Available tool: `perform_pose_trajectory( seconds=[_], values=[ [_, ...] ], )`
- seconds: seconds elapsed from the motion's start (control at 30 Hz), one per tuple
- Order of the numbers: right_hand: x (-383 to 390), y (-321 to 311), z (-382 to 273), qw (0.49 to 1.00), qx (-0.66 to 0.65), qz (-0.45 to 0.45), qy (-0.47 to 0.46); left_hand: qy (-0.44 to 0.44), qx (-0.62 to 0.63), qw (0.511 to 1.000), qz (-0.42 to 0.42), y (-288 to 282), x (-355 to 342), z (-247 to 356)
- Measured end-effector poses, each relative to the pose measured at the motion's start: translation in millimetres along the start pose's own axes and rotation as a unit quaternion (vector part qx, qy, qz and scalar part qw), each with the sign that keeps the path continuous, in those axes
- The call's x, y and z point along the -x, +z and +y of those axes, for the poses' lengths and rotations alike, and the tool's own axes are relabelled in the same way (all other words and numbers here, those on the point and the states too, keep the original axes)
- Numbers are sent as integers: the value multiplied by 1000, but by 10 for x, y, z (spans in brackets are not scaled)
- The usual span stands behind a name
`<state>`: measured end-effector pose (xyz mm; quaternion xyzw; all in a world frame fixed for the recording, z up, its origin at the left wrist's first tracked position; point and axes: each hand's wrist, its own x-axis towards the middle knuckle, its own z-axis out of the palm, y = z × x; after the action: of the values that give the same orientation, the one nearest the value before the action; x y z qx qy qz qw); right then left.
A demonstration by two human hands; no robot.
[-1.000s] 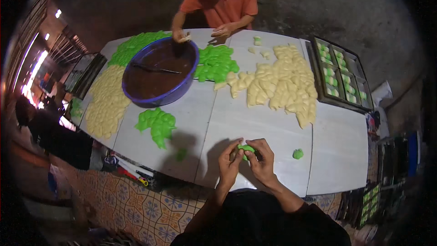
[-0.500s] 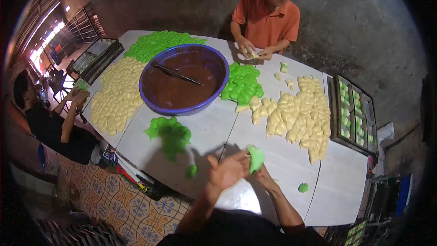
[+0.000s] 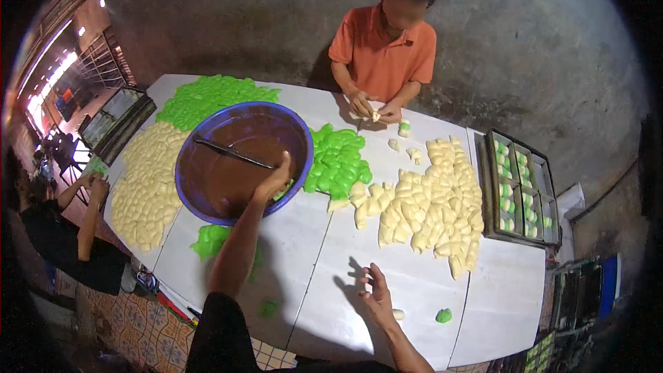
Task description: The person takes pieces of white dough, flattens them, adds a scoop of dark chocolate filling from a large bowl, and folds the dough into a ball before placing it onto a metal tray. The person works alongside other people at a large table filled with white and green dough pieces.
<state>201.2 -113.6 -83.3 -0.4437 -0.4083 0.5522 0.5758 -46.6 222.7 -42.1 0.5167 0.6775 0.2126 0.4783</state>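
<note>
My left hand [image 3: 273, 181] reaches over the near right side of a purple basin [image 3: 181, 190] of smooth brown filling [image 3: 242, 178]. A piece of green dough [image 3: 284, 190] shows at this hand, which seems closed on it; most of the fingers are hidden. A dark flat stick [image 3: 231, 150] lies across the filling. Over the white table, my right hand [image 3: 376, 293] is open, fingers spread and slightly bent, holding nothing. Beside its wrist lies a small pale dough piece [image 3: 398, 314], and farther right a small green dough ball [image 3: 443, 316].
Pale dough pieces [image 3: 431, 211] spread across the table's right; green dough [image 3: 336, 162] adjoins the basin. More pale [image 3: 146, 186] and green dough [image 3: 214, 100] lie left. A divided tray [image 3: 521, 190] holds green-and-white rolls. A person in orange [image 3: 387, 55] shapes dough opposite; another [image 3: 69, 228] works at left.
My left hand has gone from beside the right hand to the basin, with green dough now showing there. My right hand is now empty and spread. The view has shifted.
</note>
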Motion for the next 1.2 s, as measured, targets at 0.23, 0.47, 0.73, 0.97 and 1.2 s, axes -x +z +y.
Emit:
perform_pose_trajectory(
  seconds=[0.23,0.47,0.73,0.97,1.2],
  values=[
    [-81,119,-85,970,-214,26,115,71,322,939,-99,578,1837,13],
    [343,133,-320,987,78,123,63,-1,315,946,-73,1517,3180,-389],
    [809,-210,-497,936,258,60,-233,269,181,937,-132,1780,3581,-723],
    [1194,-294,-641,955,261,-44,-135,135,285,929,-193,2063,3813,-798],
    [1351,-531,-497,955,271,87,-82,165,193,954,-156,2353,3869,-916]
  ],
)
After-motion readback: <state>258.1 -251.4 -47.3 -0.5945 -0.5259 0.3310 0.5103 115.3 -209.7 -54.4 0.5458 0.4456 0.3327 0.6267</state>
